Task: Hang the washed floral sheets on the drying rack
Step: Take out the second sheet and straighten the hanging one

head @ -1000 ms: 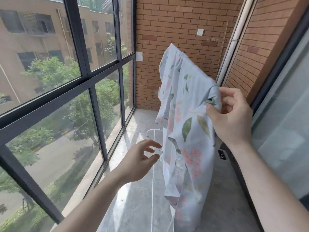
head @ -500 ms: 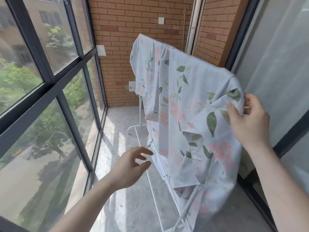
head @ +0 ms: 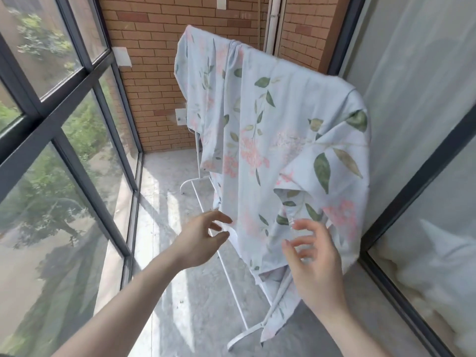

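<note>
1. The floral sheet (head: 278, 140) is draped over the top of the white drying rack (head: 226, 276), bunched and uneven, its lower corner trailing down to the rack's near foot.
2. The left hand (head: 198, 243) hovers with fingers (head: 219, 217) loosely spread and holding nothing; the sheet's left hanging edge lies just beyond those fingertips, seemingly not yet touched.
3. The right hand (head: 316, 264) is likewise relaxed and spread, gripping nothing; a folded-over flap of sheet hangs directly above and behind its fingers (head: 304, 228), close enough that contact cannot be ruled out.
4. The step in hand looks like straightening the draped cloth. Each hand would do well to pinch the hem nearest its fingertips, then draw outward and down so the folds open flat.
5. The flap above the right fingers should be turned down first, since doubled layers dry slowly.
6. Pulling evenly matters: a hard tug on one side could slide the damp sheet off the top bar or rock the light rack.
</note>
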Motion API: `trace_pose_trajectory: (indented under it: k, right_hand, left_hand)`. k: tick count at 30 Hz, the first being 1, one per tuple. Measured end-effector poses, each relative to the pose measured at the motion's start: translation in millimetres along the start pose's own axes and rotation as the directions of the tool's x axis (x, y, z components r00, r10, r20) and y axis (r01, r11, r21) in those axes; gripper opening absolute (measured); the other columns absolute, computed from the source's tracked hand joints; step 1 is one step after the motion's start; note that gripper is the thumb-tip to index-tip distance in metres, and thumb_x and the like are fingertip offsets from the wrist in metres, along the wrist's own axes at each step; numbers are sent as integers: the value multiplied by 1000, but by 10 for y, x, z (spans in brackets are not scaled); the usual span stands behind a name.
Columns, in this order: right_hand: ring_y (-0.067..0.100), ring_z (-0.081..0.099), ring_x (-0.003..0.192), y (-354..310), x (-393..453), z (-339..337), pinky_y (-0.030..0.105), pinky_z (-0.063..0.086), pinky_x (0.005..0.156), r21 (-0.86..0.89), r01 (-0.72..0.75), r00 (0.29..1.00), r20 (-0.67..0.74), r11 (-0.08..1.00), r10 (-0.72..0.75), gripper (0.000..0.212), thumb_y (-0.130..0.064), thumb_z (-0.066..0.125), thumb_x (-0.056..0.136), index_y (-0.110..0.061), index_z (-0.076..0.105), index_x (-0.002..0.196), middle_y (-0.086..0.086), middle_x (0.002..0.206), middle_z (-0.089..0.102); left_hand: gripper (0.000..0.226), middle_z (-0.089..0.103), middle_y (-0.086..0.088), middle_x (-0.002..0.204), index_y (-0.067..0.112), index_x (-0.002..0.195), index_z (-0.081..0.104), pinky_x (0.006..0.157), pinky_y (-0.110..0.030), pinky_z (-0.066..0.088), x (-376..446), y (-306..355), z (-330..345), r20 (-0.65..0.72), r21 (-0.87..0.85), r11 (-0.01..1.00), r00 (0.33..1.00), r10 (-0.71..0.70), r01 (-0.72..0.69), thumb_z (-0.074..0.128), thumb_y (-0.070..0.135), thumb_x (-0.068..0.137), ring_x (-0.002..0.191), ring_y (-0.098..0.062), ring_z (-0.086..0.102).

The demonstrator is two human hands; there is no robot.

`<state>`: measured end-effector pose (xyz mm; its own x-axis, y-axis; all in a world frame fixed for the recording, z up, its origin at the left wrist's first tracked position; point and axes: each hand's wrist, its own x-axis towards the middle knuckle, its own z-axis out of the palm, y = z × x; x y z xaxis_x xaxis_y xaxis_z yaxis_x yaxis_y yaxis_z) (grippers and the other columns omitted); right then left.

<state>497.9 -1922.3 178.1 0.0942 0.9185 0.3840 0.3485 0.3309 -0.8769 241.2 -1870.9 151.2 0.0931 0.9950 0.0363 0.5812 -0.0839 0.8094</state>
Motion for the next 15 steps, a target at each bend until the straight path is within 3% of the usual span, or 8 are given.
trace_pose_trajectory:
  k: [3,6,9,11,15]
  right_hand:
    - [6,68,77,563,-142,278,19,53,61,100,-415,910,37,904,414,39,-12,80,88,-24,56,116,-2,121,62]
    - [10,69,77,985,-151,529,28,53,60,181,-682,729,91,709,678,45,-24,79,90,-21,48,123,0,120,59]
    - [11,64,66,1274,-76,617,31,52,58,377,-767,555,-17,520,831,37,-28,79,91,-18,52,114,3,91,62]
    - [16,65,72,1476,-35,641,31,54,61,462,-775,459,-59,432,887,40,-34,80,89,-19,51,113,4,81,62]
    - [13,73,78,1706,34,840,28,59,62,489,-780,422,-50,391,905,37,-40,76,91,-14,62,114,1,95,68]
  left_hand:
    - [23,63,23,124,38,116,67,91,-31,56,44,-143,71,20,12,999,999,-31,31,67,26,96,109,5,62]
    - [24,64,23,124,35,119,66,85,-26,55,122,-265,151,21,-8,998,998,-60,60,66,26,97,111,3,62]
    - [23,63,25,124,37,118,66,87,-25,54,160,-367,297,80,-33,995,993,-91,93,65,27,97,109,5,63]
    - [24,63,25,125,36,119,66,90,-25,54,225,-446,379,143,-13,994,984,-102,105,65,27,97,108,5,63]
    - [25,64,23,124,33,120,67,90,-29,56,536,-623,456,239,16,991,962,-135,135,64,25,96,105,3,65]
